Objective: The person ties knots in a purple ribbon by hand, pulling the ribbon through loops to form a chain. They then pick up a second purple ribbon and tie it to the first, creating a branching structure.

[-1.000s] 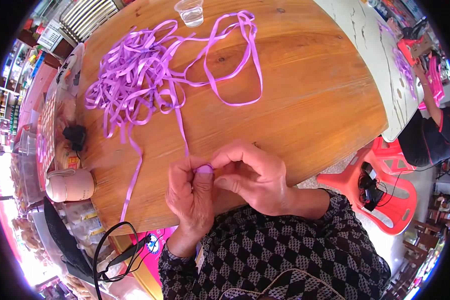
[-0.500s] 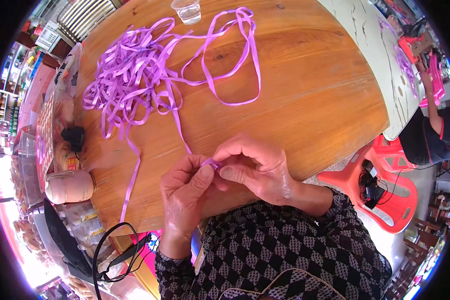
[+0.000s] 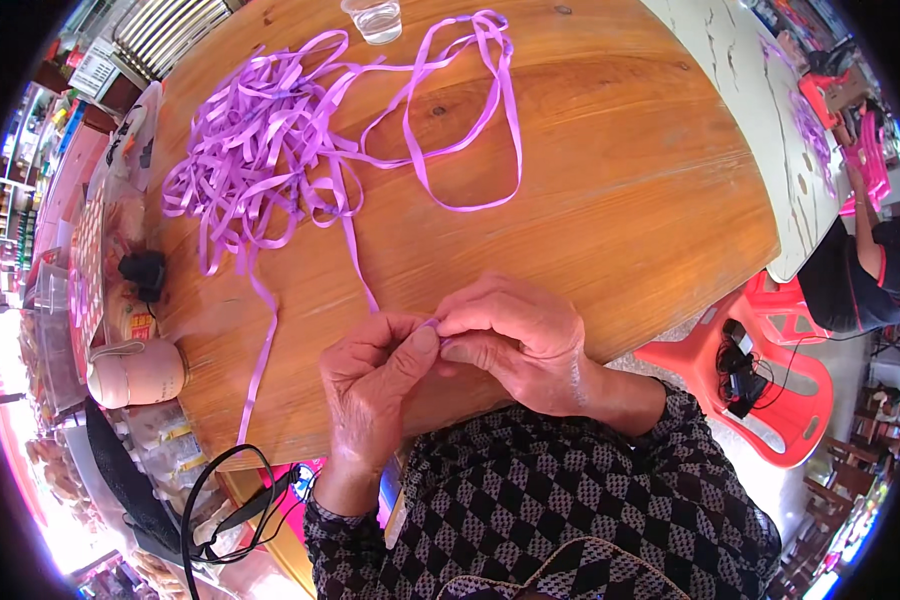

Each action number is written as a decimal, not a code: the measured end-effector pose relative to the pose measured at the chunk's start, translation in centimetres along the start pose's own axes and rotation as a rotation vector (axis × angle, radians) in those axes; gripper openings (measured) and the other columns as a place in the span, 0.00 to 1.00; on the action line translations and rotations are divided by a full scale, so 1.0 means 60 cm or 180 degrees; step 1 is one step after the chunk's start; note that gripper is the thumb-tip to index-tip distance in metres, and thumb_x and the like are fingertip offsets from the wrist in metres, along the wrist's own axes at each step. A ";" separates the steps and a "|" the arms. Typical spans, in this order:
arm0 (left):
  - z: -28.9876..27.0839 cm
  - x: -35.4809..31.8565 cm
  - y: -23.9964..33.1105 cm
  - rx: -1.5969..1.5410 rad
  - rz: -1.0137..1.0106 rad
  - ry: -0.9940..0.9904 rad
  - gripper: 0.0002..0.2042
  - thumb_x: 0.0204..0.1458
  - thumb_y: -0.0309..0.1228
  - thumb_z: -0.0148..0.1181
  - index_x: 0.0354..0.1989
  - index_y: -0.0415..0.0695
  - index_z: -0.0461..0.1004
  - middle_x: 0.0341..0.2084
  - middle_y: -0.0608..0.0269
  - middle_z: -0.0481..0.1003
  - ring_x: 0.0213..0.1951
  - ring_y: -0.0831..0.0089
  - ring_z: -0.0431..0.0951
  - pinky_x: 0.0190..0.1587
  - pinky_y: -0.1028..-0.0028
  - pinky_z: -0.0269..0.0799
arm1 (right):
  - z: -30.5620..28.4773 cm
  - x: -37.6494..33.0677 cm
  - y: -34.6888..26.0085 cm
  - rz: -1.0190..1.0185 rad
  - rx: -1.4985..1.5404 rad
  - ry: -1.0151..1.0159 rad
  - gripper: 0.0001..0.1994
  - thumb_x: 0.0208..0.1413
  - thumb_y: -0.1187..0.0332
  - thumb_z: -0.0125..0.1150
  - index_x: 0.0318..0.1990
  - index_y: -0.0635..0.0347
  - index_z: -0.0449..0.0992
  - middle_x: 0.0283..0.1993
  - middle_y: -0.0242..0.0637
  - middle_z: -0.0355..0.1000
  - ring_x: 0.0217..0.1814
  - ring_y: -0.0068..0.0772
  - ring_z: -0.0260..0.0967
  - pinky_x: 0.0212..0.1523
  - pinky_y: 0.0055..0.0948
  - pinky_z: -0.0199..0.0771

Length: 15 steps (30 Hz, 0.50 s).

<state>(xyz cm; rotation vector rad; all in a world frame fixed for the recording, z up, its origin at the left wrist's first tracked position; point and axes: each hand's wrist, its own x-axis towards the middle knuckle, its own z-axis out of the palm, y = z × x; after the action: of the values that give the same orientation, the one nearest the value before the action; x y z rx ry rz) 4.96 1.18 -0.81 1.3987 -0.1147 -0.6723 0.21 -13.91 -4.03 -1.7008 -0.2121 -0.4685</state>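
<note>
A long purple ribbon [image 3: 361, 265] runs from a tangled heap of the same ribbon [image 3: 260, 150] down to my hands at the table's near edge. My left hand [image 3: 375, 375] pinches it between thumb and forefinger. Against those fingertips, my right hand [image 3: 515, 345] is closed in a pinch on the same bit of ribbon. Only a small purple piece shows between the fingers; the rest of it there is hidden. A loose loop of ribbon [image 3: 518, 150] lies to the right of the heap, and another strand [image 3: 257, 375] hangs toward the near left edge.
The wooden table [image 3: 630, 200] carries a clear cup of liquid [image 3: 378, 22] at its far side. A pink round container [image 3: 138, 374] and a black cable [image 3: 192, 500] are at the left. On the right stands a red plastic chair [image 3: 795, 400] holding black cords; beyond, a person [image 3: 855, 275] works.
My right fingers have closed in against my left fingertips, and less of the purple piece shows between them. The heap and the loop lie as before.
</note>
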 end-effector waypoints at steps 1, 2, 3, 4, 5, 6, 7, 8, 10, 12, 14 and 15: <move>0.000 0.001 -0.001 -0.0006 -0.0012 0.0001 0.09 0.53 0.29 0.53 0.33 0.34 0.72 0.24 0.63 0.73 0.27 0.80 0.72 0.32 0.84 0.65 | -0.001 0.000 0.001 -0.0046 -0.0035 0.0013 0.08 0.43 0.79 0.62 0.33 0.64 0.72 0.34 0.37 0.71 0.35 0.30 0.68 0.35 0.25 0.69; 0.001 0.001 -0.001 0.0000 -0.0072 0.0007 0.10 0.53 0.30 0.53 0.34 0.34 0.72 0.24 0.63 0.73 0.27 0.80 0.71 0.32 0.84 0.65 | -0.001 0.000 0.001 -0.0014 0.0014 0.0005 0.08 0.43 0.79 0.62 0.33 0.64 0.72 0.34 0.37 0.71 0.35 0.30 0.68 0.35 0.25 0.69; 0.001 0.001 0.000 -0.0009 -0.0039 -0.0001 0.10 0.53 0.30 0.53 0.34 0.34 0.72 0.24 0.63 0.73 0.27 0.80 0.71 0.32 0.84 0.65 | -0.001 0.000 0.002 0.0065 0.0038 0.0004 0.07 0.43 0.79 0.61 0.32 0.64 0.72 0.34 0.37 0.71 0.35 0.29 0.68 0.35 0.24 0.69; 0.002 0.000 0.001 -0.0047 -0.0115 -0.0008 0.10 0.53 0.31 0.53 0.34 0.34 0.72 0.25 0.63 0.73 0.27 0.81 0.71 0.32 0.84 0.65 | -0.002 0.000 0.002 0.0134 0.0024 0.0029 0.06 0.44 0.80 0.61 0.32 0.65 0.72 0.35 0.38 0.71 0.35 0.28 0.68 0.35 0.23 0.69; 0.003 0.000 0.003 -0.0077 -0.0248 0.0032 0.11 0.53 0.32 0.53 0.33 0.34 0.72 0.26 0.63 0.73 0.27 0.81 0.71 0.32 0.84 0.65 | -0.002 -0.001 0.001 0.0154 0.0059 0.0016 0.06 0.44 0.80 0.61 0.32 0.65 0.72 0.35 0.38 0.71 0.35 0.28 0.68 0.35 0.23 0.69; 0.005 -0.001 0.006 -0.0078 -0.0201 -0.0028 0.11 0.53 0.32 0.53 0.33 0.34 0.72 0.26 0.63 0.73 0.27 0.81 0.71 0.32 0.84 0.65 | -0.002 -0.002 0.001 0.0330 0.0195 0.0066 0.06 0.45 0.80 0.60 0.32 0.65 0.71 0.35 0.38 0.70 0.36 0.27 0.68 0.35 0.22 0.69; 0.008 -0.002 0.010 0.0118 0.0057 0.0055 0.11 0.53 0.33 0.53 0.34 0.34 0.72 0.27 0.63 0.73 0.26 0.81 0.71 0.31 0.84 0.65 | -0.002 -0.003 0.001 0.0501 0.0286 0.0108 0.05 0.46 0.81 0.58 0.32 0.66 0.71 0.36 0.38 0.69 0.36 0.25 0.67 0.35 0.21 0.69; 0.010 -0.003 0.014 0.0312 0.0318 0.0140 0.12 0.53 0.33 0.53 0.35 0.35 0.71 0.27 0.62 0.73 0.25 0.82 0.70 0.30 0.84 0.65 | -0.002 -0.003 0.000 0.0508 0.0328 0.0128 0.05 0.46 0.81 0.58 0.32 0.66 0.71 0.36 0.38 0.69 0.36 0.25 0.67 0.35 0.21 0.69; 0.013 -0.002 0.022 0.0381 0.0569 0.0373 0.12 0.54 0.34 0.52 0.36 0.35 0.71 0.27 0.61 0.73 0.24 0.82 0.70 0.28 0.84 0.65 | -0.004 -0.005 -0.001 0.0922 0.0898 0.0198 0.05 0.48 0.83 0.56 0.32 0.65 0.69 0.37 0.38 0.66 0.36 0.22 0.66 0.36 0.19 0.68; 0.012 -0.001 0.033 0.0448 0.0827 0.0612 0.12 0.54 0.34 0.52 0.37 0.35 0.70 0.27 0.61 0.72 0.23 0.81 0.69 0.25 0.84 0.64 | -0.010 -0.006 -0.003 0.1053 0.1027 0.0080 0.06 0.47 0.83 0.56 0.32 0.65 0.68 0.37 0.38 0.66 0.36 0.21 0.66 0.36 0.18 0.68; 0.006 0.001 0.045 0.0183 0.1131 0.0726 0.12 0.54 0.33 0.51 0.38 0.36 0.69 0.26 0.60 0.72 0.20 0.82 0.67 0.20 0.84 0.63 | -0.014 -0.006 -0.006 0.1194 0.1154 -0.0028 0.06 0.47 0.84 0.55 0.32 0.65 0.67 0.37 0.38 0.66 0.36 0.21 0.66 0.36 0.17 0.67; 0.007 0.002 0.046 0.0188 0.1248 0.0866 0.11 0.54 0.33 0.51 0.36 0.36 0.70 0.25 0.59 0.71 0.18 0.81 0.67 0.17 0.85 0.61 | -0.015 -0.008 -0.009 0.1350 0.1311 -0.0171 0.06 0.47 0.85 0.55 0.31 0.65 0.67 0.37 0.38 0.66 0.36 0.20 0.65 0.35 0.16 0.67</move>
<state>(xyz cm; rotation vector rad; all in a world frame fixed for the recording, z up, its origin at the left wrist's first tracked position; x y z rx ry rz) 5.91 0.82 1.81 1.4580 -0.1880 -0.1528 -0.59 -14.61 -3.61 -1.3051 0.0181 -0.0545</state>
